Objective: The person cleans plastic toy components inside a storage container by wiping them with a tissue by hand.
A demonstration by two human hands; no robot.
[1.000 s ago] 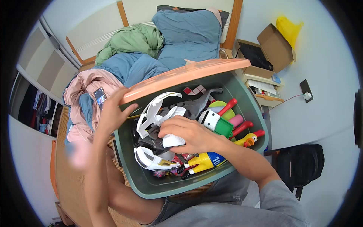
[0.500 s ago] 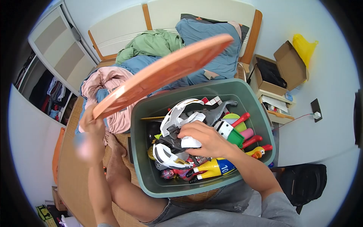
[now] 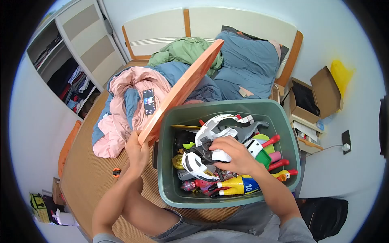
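Observation:
My left hand [image 3: 137,153] is closed on the lower end of a flat orange board [image 3: 184,87], which stands tilted beside the green plastic bin [image 3: 163,178]. Inside the bin my right hand [image 3: 234,153] closes around a white-and-black plastic toy [image 3: 211,128] with curved white parts; its exact kind is unclear. Around that hand lie a white helmet-like piece [image 3: 197,168], a grey toy [image 3: 243,131], a green and white toy [image 3: 259,152], and a yellow rubber chicken [image 3: 233,185] in a blue number 10 shirt. Fingers hide part of the gripped toy.
Beyond the bin, a phone [image 3: 148,101] lies on a pink blanket [image 3: 121,121]. A small orange and black object [image 3: 116,172] sits on the mat. An open cardboard box [image 3: 304,101] tops the nightstand at right, and a black backpack [image 3: 324,216] is below it.
The board has swung steeper and lower in my left hand, uncovering the phone on the blanket. My right hand keeps its hold on the toy. The whole view has shifted.

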